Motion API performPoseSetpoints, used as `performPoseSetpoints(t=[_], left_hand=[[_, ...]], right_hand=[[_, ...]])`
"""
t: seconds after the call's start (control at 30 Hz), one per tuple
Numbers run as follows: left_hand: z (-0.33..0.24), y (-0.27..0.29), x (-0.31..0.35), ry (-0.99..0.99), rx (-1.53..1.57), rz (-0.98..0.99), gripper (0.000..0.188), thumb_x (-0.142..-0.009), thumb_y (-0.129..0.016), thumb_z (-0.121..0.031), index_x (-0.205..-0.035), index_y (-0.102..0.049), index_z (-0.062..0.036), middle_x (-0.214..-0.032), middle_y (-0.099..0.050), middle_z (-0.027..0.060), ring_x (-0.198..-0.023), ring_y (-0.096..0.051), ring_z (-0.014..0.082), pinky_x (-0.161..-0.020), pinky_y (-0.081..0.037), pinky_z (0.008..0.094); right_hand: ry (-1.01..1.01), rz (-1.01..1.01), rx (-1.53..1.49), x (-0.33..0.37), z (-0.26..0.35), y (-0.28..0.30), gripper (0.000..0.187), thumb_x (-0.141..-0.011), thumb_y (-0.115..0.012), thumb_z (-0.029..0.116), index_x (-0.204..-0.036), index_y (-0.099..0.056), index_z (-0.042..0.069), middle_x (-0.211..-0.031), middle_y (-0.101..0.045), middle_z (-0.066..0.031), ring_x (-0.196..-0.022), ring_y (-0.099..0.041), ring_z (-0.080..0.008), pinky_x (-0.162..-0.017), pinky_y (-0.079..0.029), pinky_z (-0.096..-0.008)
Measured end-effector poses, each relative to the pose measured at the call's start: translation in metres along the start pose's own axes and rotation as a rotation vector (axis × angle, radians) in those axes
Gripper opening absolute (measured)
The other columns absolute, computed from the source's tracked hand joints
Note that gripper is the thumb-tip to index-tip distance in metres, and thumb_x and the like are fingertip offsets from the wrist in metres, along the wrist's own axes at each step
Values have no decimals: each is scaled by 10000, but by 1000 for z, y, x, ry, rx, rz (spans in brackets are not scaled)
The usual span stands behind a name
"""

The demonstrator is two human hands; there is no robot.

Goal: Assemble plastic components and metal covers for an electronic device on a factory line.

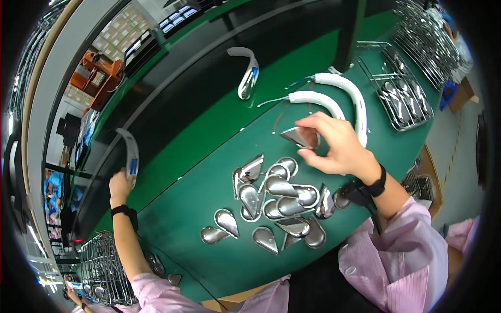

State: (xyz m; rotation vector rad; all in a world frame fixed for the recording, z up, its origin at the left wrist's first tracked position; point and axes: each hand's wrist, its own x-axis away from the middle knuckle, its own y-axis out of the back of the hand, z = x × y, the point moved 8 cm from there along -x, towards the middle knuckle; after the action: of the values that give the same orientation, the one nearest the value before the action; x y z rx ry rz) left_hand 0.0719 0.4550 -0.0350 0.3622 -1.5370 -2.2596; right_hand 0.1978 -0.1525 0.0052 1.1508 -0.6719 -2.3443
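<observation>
My right hand pinches a shiny teardrop-shaped metal cover between thumb and fingers, held above the green table. Below it lies a loose heap of similar polished metal covers, some overlapping. Two more covers rest apart at the heap's left. Far out to the left, my left hand is closed on the lower end of a curved white piece with a blue patch, over the dark green belt. Its fingertips are partly hidden.
Another curved white piece with blue lies on the belt. Two thick white curved tubes with thin wires sit beyond my right hand. A wire basket of metal parts stands far right; metal racks crowd the lower left. A green post rises behind.
</observation>
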Motion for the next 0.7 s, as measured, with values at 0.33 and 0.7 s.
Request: performPoseSetpoints(t=[0.33, 0.7], left_hand=[[-175, 156, 105, -154, 2319, -342, 382, -1050, -524, -168, -1344, -441, 61, -1316, -585, 205, -1199, -615, 345, -1055, -502, 563], [-313, 194, 193, -387, 2543, -360, 537, -977, -474, -303, -1411, -338, -17, -1290, -527, 165, -1174, -557, 279, -1009, -468, 456]], right_hand=[[40, -59, -333, -15, 50, -11, 519, -806, -738, 27, -1302, -587, 14, -1091, -572, -111, -921, -615, -194, -768, -522, -321], [237, -160, -283, -42, 128, -19, 509, -732, -865, 185, -1151, -655, -14, -1029, -620, -129, -836, -651, -254, -703, -544, -345]])
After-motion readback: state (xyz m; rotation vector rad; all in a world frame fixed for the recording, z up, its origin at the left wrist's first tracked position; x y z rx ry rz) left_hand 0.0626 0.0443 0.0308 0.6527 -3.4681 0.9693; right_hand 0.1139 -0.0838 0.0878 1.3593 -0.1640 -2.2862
